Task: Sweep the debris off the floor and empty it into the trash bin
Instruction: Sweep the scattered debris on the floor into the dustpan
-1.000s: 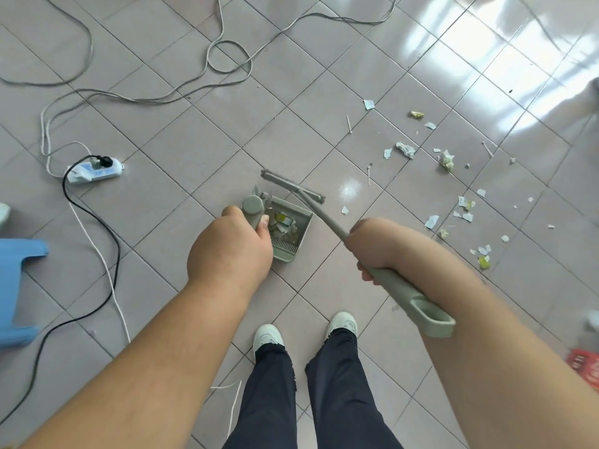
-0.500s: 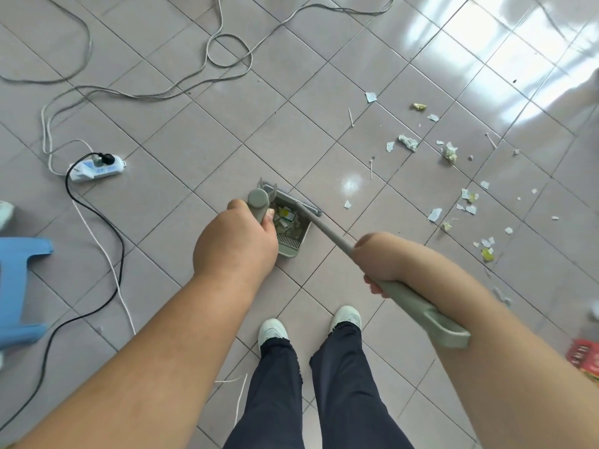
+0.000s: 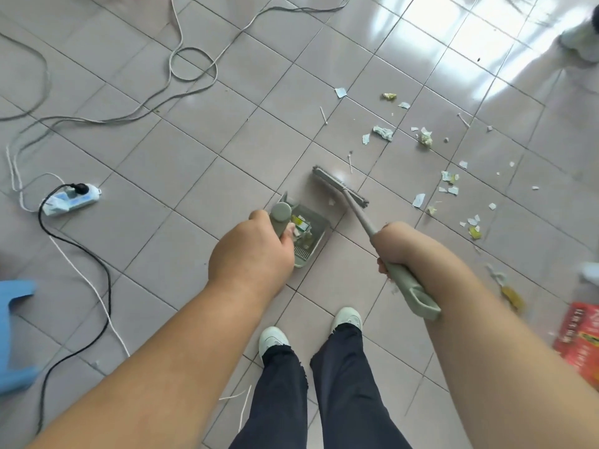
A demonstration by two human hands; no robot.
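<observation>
A person's left hand [image 3: 251, 256] is gripping the upright handle of a green dustpan [image 3: 308, 236], fingers wrapped tight around it; the right hand [image 3: 393, 246] is clenching the shaft of a matching broom [image 3: 363, 215], whose looped end is jutting back past the wrist. The dustpan is sitting on the tiled floor [image 3: 194, 150] just ahead of the left hand, already carrying a small heap of paper scraps; the broom head [image 3: 339, 187] is lying on the floor just beyond the pan's open side, apart from it. Debris [image 3: 450, 183] is lying scattered to the right of the broom head: torn paper, yellow-green crumples, a wad of tissue [image 3: 383, 132] and thin sticks, most of it well apart from the pan; more bits are trailing toward the right edge near a red box [image 3: 580, 338]. Two pale shoes [image 3: 347, 316] and dark trousers [image 3: 324, 390] are showing below the arms. To the left, a power strip [image 3: 73, 199] is lying with a black plug in it, its black cable [image 3: 81, 251] and white cords [image 3: 191, 63] looping across the tiles; a blue stool [image 3: 14, 332] is standing at the left edge. No bin is showing.
</observation>
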